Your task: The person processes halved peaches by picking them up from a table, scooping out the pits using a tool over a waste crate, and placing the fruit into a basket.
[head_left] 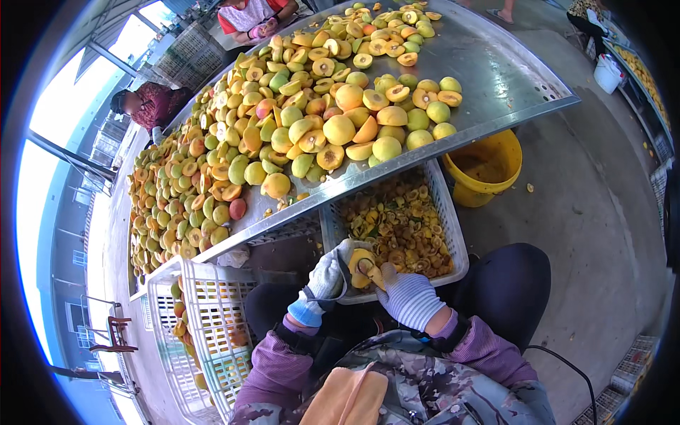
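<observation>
My left hand [324, 278], in a white and blue work glove, grips a yellow fruit half [360, 268] with its cut side up. My right hand [408, 296], in a striped white glove, presses a small tool into the fruit's pit hollow; the tool itself is mostly hidden. Both hands hover over the near rim of a white plastic crate [453, 234] filled with pits and scraps. Just beyond lies a long metal table [496, 78] heaped with several whole and halved yellow-green fruits [338, 129].
A yellow bucket [484, 167] stands on the concrete floor to the right of the crate. A second white crate [205, 312] with some fruit sits at my left knee. Other people work along the table's far left side [152, 105] and far end [251, 15].
</observation>
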A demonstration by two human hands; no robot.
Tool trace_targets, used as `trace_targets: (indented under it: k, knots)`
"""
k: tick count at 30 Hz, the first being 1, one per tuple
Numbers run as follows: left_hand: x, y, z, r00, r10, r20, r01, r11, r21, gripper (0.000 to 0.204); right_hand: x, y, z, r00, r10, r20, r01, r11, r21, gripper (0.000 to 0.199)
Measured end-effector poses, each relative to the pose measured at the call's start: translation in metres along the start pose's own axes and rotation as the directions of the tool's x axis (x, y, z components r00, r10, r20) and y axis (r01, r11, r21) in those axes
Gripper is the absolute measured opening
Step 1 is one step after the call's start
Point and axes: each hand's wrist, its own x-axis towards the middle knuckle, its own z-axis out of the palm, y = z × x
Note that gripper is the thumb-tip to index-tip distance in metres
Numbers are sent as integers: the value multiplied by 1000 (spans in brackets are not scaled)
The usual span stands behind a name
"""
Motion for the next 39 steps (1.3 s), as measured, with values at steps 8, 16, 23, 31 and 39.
trace_targets:
  k: [8, 16, 23, 31, 39]
  knots:
    - [-6, -7, 5, 1000, -19, -17, 9, 887, -462, 53, 3, -7, 3, 998, -18, -63, 18, 1000, -5, 27]
    - [-12, 9, 10, 967, 216, -137, -217, 976, 13, 47, 4, -10, 10, 999, 2, -50, -4, 999, -44, 33]
    - [-13, 3, 23, 928, 244, -282, -235, 970, 64, 45, 3, -10, 20, 998, -9, -68, 8, 1000, -20, 29]
    - [-11, 13, 38, 806, 395, -441, -416, 908, 54, 54, 9, -17, 36, 950, -122, -288, 228, 901, 370, 26]
    - [3, 22, 12, 990, 136, 31, -127, 971, -203, 58, -2, -22, -5, 862, -89, 500, -465, 259, 847, 16]
